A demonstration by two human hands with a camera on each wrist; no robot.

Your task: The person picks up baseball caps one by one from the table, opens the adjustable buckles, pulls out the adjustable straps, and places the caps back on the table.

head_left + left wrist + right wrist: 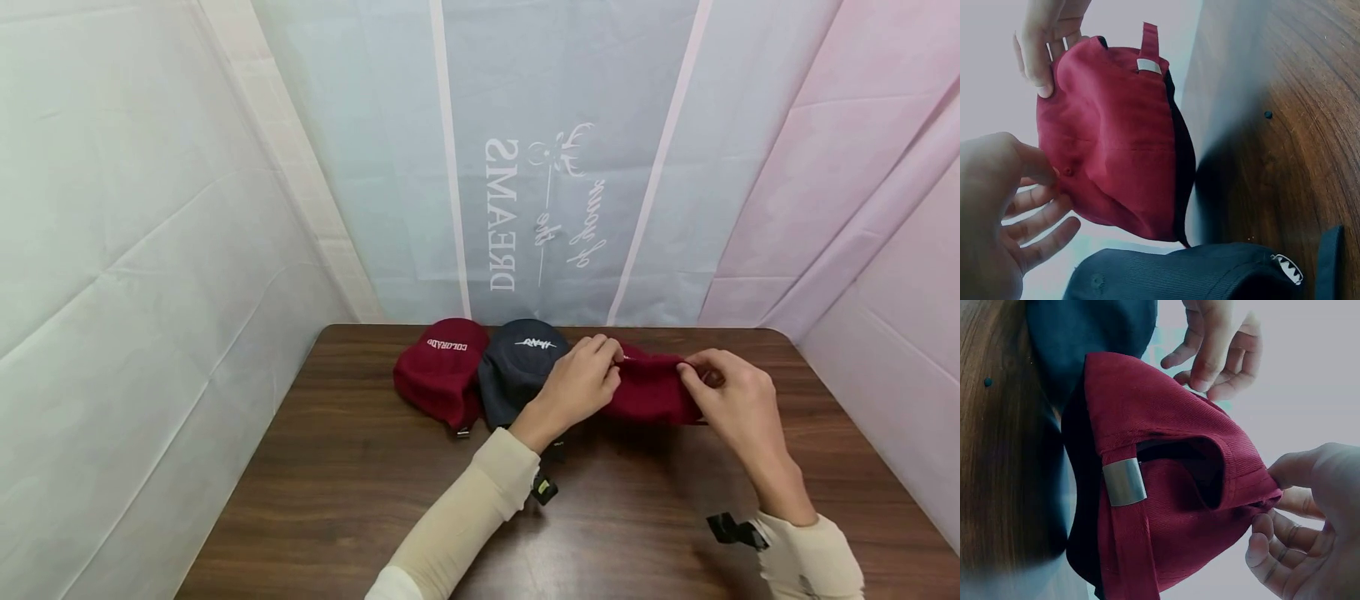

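Note:
A dark red cap (pixel 652 387) is held between both hands at the right of the row of caps. My left hand (pixel 581 375) pinches its crown on the left, thumb and fingers on the cloth. With thumb and fingertips, my right hand (pixel 738 400) grips the cap's right side. The right wrist view shows the back opening and a strap with a metal buckle (pixel 1125 482). Next to the left hand sits a dark blue-grey cap (pixel 517 367) with white lettering, partly hidden by that hand. Left of it is another red cap (pixel 442 371), marked COLORADO.
The caps stand along the back edge of a brown wooden table (pixel 360 508). A printed cloth (pixel 555 83) hangs behind it, and pale cloth walls (pixel 150 250) flank the sides. A small dark speck (pixel 1268 115) lies on the tabletop.

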